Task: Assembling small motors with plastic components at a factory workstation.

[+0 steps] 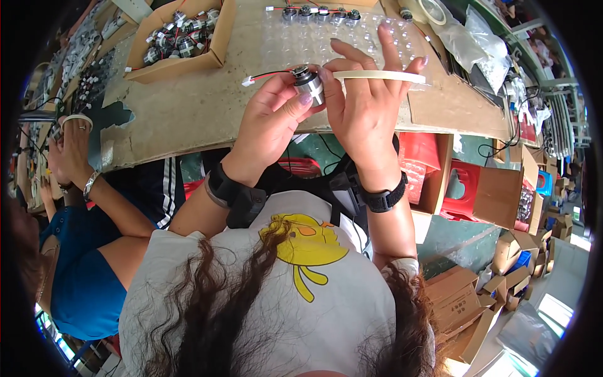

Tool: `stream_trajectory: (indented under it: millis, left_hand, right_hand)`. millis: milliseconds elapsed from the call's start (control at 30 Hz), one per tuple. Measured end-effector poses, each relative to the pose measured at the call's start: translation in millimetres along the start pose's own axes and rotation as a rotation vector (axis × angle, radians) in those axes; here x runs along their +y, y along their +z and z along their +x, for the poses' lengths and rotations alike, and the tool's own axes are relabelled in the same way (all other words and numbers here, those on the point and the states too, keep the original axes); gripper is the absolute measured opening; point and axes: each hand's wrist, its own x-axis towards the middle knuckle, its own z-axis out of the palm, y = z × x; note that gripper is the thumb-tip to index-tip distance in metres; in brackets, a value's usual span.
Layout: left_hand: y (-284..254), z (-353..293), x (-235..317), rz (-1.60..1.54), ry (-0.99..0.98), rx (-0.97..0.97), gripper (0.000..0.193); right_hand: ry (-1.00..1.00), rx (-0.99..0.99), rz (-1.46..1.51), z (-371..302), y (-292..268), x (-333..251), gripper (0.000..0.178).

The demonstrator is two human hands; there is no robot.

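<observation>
My left hand (269, 125) grips a small silver and black cylindrical motor (312, 90) between thumb and fingers. From its top a red and black wire pair runs left to a white connector (247, 81). A cream-coloured roll of tape (380, 75), seen edge-on, lies across the fingers of my right hand (367, 122). That hand's thumb side meets the motor's right side, while its other fingers reach up and apart around the roll. Which fingers pass through the roll is hidden. Both hands are just above the near part of the brown-covered table (188, 116).
A cardboard box (223, 60) of similar motors stands at the back left. Behind my hands, a clear plastic tray (276, 50) has several motors along its far row. A co-worker's hand (72, 154) works at the left. Plastic bags (480, 47) and red stools (461, 188) are at the right.
</observation>
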Motion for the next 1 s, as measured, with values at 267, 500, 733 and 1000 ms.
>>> stream_trajectory:
  millis: [267, 500, 733, 1000]
  left_hand:
    - [-2.1, 1.7, -6.8, -0.027, 0.003, 0.042, 0.036]
    - [-2.4, 1.0, -4.0, -0.021, 0.052, -0.008, 0.042]
    - [8.3, -2.1, 4.2, -0.027, -0.061, 0.057, 0.036]
    - [-2.5, 0.8, 2.3, 0.037, 0.05, 0.038, 0.038]
  right_hand:
    - [0.063, -0.063, 0.213, -5.8, 1.9, 8.7, 0.004]
    - [0.006, -0.016, 0.065, 5.6, -13.8, 0.2, 0.006]
    - [0.096, -0.039, 0.107, -7.4, -0.5, -4.7, 0.006]
    - [0.109, -0.212, 0.541, 1.0, -13.3, 16.8, 0.007]
